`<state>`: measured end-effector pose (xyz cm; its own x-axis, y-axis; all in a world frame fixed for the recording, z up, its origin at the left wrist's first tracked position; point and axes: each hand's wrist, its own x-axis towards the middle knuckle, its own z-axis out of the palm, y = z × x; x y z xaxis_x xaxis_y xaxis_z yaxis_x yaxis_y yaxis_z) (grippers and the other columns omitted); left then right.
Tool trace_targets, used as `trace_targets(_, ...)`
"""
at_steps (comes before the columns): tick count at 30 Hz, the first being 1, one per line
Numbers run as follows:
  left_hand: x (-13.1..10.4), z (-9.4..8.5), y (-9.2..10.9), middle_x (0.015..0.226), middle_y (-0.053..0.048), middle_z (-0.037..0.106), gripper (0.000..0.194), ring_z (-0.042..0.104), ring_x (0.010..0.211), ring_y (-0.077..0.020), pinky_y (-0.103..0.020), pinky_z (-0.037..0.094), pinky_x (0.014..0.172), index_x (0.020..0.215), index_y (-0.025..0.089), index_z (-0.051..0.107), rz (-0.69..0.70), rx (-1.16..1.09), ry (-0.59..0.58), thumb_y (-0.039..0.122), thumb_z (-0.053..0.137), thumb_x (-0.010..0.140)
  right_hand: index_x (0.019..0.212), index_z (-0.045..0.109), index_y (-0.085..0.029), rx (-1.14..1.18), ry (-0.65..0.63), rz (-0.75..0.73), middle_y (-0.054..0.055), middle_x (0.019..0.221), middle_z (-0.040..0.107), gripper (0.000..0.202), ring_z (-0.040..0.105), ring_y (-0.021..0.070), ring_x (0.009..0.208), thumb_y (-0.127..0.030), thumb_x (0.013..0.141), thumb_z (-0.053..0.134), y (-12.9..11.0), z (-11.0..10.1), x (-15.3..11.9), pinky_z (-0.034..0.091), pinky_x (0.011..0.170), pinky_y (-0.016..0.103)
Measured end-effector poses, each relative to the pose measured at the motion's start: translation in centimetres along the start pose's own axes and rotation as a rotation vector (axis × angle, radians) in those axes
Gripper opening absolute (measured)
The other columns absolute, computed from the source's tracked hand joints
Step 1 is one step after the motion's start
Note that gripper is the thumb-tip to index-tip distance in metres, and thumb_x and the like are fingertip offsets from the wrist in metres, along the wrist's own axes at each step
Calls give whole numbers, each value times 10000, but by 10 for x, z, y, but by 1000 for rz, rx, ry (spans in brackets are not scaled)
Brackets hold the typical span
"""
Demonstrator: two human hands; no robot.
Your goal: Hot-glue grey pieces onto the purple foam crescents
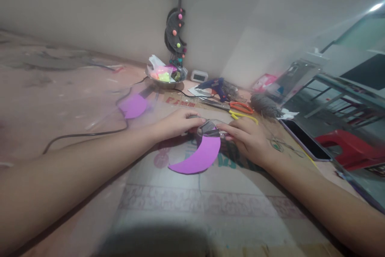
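Observation:
A purple crescent (200, 156) hangs below my two hands, its upper end wrapped in grey yarn (209, 128). My left hand (183, 122) pinches the wrapped end from the left, thumb along its upper side. On the other side, my right hand (246, 134) is closed at the yarn and the crescent's edge, index finger stretched toward it. The fine detail between the right fingertips is blurred. A grey ball of yarn (263, 105) lies behind my right hand.
Behind the hands are orange-handled scissors (240, 107), a yellow-handled tool (240, 116), a blue glue gun (215, 87), a metal bowl (165, 83) and a white clock (199, 75). A phone (305, 140) lies right. Another purple piece (135, 106) and a black cable (90, 133) are left.

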<state>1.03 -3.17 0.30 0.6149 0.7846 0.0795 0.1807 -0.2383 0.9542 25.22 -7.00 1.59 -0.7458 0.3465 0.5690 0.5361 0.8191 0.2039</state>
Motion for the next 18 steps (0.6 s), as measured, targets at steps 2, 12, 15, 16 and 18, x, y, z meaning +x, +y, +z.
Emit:
trace_targets(2,0,0,-1,611,18,492,299,451,563,-104,-242,326,529,656,160,519,-1,-8,4,409,518,821,1221,601,-227,6,1,-1,49,781,604,317,526,168,696,-197,940,458,0,0,0,416,624,298)
trace_targets(12,1,0,-2,617,20,489,292,449,571,-105,-246,324,537,682,158,547,-6,-1,5,412,524,824,1180,616,-180,7,8,-30,60,778,601,284,501,170,693,-184,932,480,-1,0,0,408,617,294)
trace_targets(15,1,0,-1,618,22,484,288,446,577,-103,-243,322,540,666,158,530,2,5,-3,394,521,830,1184,617,-194,-1,12,-32,56,781,605,288,504,167,693,-182,934,476,-1,-1,0,409,618,291)
trace_targets(16,1,0,-1,621,22,483,285,445,579,-103,-243,322,542,668,157,530,1,3,-4,389,520,832,1179,620,-195,-4,13,-32,56,782,606,285,504,166,693,-181,934,474,-1,-1,0,409,617,290)
trace_targets(18,0,0,-1,622,22,480,280,441,578,-102,-242,321,542,678,156,536,-5,-6,-3,387,519,834,1158,628,-185,-4,11,-31,58,781,607,271,503,166,694,-176,932,479,-1,-1,0,409,615,288)
